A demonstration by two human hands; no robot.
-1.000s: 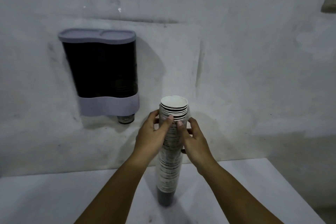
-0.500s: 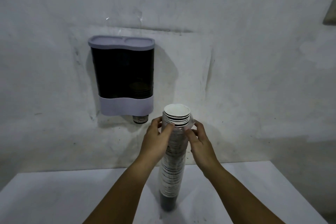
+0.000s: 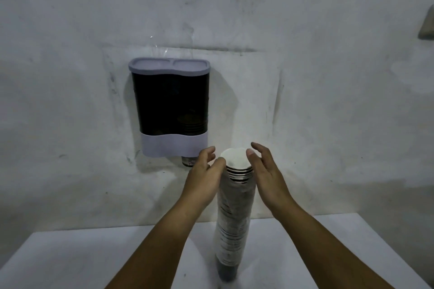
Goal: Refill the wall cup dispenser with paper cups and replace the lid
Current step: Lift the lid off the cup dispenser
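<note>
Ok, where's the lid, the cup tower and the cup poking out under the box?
lid (image 3: 168,66): head view, its flat grey top.
cup stack (image 3: 232,225): head view, middle of its side.
bottom cup (image 3: 187,161): head view, its dark exposed end.

Hands (image 3: 204,178) (image 3: 267,176) flanking cup stack (image 3: 234,206)

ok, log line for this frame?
stage: pre-refill | lid: on dispenser | cup stack: upright on table | left hand: thumb at stack top | right hand: open beside
</note>
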